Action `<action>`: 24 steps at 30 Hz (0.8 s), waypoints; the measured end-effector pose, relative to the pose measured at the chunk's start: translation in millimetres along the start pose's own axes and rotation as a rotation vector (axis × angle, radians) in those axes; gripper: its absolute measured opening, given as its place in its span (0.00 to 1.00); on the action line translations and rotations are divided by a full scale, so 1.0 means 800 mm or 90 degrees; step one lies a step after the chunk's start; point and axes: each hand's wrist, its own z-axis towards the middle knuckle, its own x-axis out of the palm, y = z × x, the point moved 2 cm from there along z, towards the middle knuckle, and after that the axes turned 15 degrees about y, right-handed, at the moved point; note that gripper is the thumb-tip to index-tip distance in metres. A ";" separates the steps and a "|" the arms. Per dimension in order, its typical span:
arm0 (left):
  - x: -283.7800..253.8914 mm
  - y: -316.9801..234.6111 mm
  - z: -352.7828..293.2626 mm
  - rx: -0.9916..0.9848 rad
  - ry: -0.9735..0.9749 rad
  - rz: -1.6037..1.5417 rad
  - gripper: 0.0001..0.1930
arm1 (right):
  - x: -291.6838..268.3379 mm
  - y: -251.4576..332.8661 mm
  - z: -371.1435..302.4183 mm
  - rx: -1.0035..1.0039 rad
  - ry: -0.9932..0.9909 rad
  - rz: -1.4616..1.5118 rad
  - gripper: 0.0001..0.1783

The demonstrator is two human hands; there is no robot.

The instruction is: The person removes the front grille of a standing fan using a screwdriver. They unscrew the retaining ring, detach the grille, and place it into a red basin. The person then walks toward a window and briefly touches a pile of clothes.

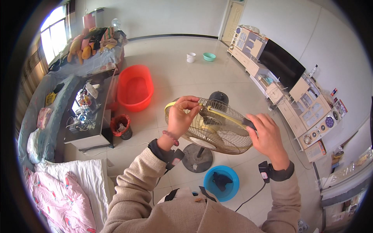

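Note:
A standing fan with a round wire guard [233, 145] is in front of me, its head tilted and a yellow band along the rim. My left hand [182, 114] pinches that rim at the top, thumb and forefinger together; any small part between them is hidden. In my right hand [266, 134] is what looks like a screwdriver [249, 124], dark-handled with a long grey shaft. It lies along the rim, its far end close to my left fingertips. Behind the guard sits the dark motor housing [218, 97]; the round base [198, 158] rests on the floor.
A blue basin [221, 198] with dark cloth stands near the base. Left are a red tub [135, 103], a bin [126, 134] and a cluttered low table [83, 136]. A TV cabinet [285, 103] lines the right wall. Cables hang from both wrist straps.

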 end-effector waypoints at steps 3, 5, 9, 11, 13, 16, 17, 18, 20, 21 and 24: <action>0.001 0.004 0.001 0.005 0.001 -0.017 0.04 | -0.001 -0.001 0.000 0.006 -0.002 -0.016 0.17; 0.002 0.004 0.002 0.002 0.002 -0.003 0.05 | -0.002 -0.001 0.000 0.009 -0.031 -0.039 0.17; 0.003 0.002 0.000 -0.016 0.011 -0.021 0.04 | 0.002 -0.004 -0.002 0.026 -0.039 -0.060 0.16; 0.003 0.002 -0.001 -0.008 0.009 -0.024 0.04 | 0.004 -0.006 -0.003 0.033 -0.045 -0.055 0.15; 0.002 0.003 -0.001 -0.010 0.010 -0.025 0.04 | 0.007 -0.009 -0.005 0.040 -0.049 -0.047 0.15; 0.003 0.005 -0.001 0.011 0.000 -0.019 0.04 | 0.011 -0.011 -0.004 0.084 -0.050 0.044 0.14; 0.003 0.006 -0.001 0.018 -0.004 -0.016 0.04 | 0.014 -0.010 -0.003 0.121 -0.044 0.123 0.14; 0.005 0.006 -0.001 0.020 -0.004 -0.014 0.04 | 0.017 -0.011 -0.002 0.187 -0.023 0.205 0.14; 0.008 0.007 0.000 0.027 -0.004 -0.013 0.04 | 0.019 -0.005 0.008 0.171 -0.015 0.280 0.14; 0.009 0.007 0.000 0.030 -0.008 -0.011 0.04 | 0.022 0.000 0.014 0.180 -0.003 0.319 0.14; 0.012 0.004 0.001 0.040 -0.011 0.005 0.04 | 0.037 0.020 0.049 0.098 -0.054 0.295 0.13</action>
